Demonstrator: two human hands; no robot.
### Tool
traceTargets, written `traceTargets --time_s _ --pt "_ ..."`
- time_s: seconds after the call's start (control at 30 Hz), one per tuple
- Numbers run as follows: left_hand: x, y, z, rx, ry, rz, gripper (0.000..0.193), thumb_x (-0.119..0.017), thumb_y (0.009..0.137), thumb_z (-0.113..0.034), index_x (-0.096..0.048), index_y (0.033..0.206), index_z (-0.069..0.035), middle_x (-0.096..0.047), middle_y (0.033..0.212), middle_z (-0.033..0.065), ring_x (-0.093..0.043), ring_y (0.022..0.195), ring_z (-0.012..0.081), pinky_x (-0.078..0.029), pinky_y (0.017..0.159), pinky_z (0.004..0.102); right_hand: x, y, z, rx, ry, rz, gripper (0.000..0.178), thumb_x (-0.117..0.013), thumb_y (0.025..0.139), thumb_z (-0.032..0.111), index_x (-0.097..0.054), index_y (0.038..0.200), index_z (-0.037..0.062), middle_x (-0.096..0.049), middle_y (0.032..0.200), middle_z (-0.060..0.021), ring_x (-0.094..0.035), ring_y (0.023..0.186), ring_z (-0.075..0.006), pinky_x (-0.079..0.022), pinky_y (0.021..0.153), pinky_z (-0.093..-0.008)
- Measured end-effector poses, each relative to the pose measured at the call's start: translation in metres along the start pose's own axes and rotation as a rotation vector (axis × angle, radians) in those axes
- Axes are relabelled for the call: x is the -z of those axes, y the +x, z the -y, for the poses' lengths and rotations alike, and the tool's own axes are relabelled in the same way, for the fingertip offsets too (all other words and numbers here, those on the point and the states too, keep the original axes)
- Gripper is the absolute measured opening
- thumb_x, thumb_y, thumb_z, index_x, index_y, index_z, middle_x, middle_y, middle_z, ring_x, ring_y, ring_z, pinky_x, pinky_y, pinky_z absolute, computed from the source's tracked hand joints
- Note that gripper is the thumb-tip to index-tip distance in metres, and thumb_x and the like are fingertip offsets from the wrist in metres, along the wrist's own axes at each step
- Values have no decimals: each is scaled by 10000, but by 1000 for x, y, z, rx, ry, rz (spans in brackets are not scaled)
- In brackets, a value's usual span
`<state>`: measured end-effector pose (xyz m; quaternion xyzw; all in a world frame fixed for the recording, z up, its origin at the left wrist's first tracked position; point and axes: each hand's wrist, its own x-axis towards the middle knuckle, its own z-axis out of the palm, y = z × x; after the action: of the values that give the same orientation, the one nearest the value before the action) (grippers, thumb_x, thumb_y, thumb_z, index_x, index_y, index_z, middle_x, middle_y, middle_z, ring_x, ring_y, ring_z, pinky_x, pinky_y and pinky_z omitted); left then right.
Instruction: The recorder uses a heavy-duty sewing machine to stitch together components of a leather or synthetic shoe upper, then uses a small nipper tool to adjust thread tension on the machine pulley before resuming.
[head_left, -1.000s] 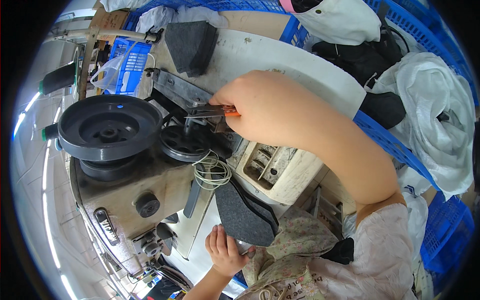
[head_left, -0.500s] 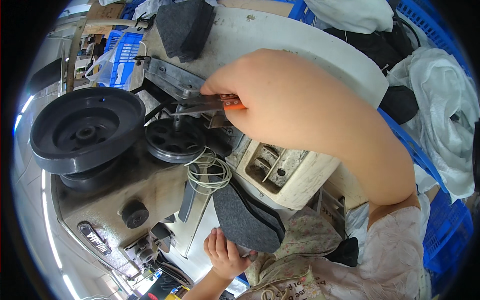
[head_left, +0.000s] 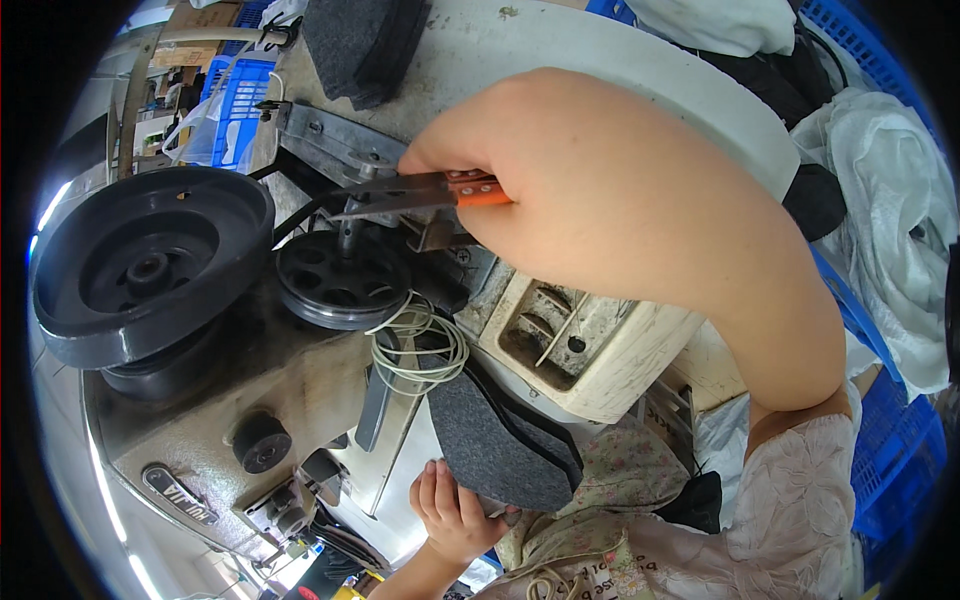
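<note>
The smooth off-white desk has a round edge. The right hand is curled around the metal snips with an orange handle, near a round black wheel with holes. The left hand curls at the edge of the fuzzy dark grey felt-like pieces; I cannot tell what it pinches.

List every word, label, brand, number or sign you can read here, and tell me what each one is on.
I won't copy wording, but here is where text stands:
Dark nameplate on the sewing machine: pale letters, large enough to make out.
Light-coloured top: dark printed lettering, only partly visible.
Cardboard box, upper left: any marks are too small to read.
</note>
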<state>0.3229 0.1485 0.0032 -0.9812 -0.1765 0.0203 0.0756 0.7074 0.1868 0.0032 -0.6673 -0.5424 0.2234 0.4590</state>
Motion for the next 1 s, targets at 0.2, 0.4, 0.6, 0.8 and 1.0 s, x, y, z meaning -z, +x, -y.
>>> traceTargets --time_s 0.2,0.4,0.6,0.8,1.0 --pt "2 -1 1 -9 2 10 697 -604 836 -522 -425 1156 70 -456 1283 337 -478 1152 479 -392 892 591 -11 -4 -8 80 -25 -83 276 -597 772 45 -706 1025 60 -640 744 -120 -588 634 -247 -448 589 -337" --pt "0 -1 1 -17 -2 3 709 -613 824 -524 -416 1167 65 -451 1280 341 -482 1142 484 -395 880 594 -8 -3 -8 56 -23 -64 265 -593 775 52 -708 1014 60 -641 744 -119 -590 638 -254 -452 593 -346" --pt "0 -3 2 -15 5 15 725 -622 817 -521 -405 1172 71 -443 1273 349 -485 1121 505 -395 858 604 -16 -6 -15 151 -16 -165 250 -625 774 82 -702 1012 83 -667 823 -97 -630 724 -276 -496 651 -377" --pt "5 0 -1 24 5 70 728 -639 802 -511 -403 1134 94 -453 1240 370 -489 1106 514 -398 847 609 -33 -13 -10 164 26 -293 157 -674 758 132 -678 914 110 -652 803 -70 -650 784 -273 -517 685 -399" --pt "2 -3 1 -12 -11 20 722 -622 806 -521 -407 1116 96 -458 1237 367 -496 1100 507 -410 832 607 -4 -10 0 117 -95 -83 151 -700 735 129 -655 878 104 -632 712 -66 -644 707 -277 -511 623 -392"
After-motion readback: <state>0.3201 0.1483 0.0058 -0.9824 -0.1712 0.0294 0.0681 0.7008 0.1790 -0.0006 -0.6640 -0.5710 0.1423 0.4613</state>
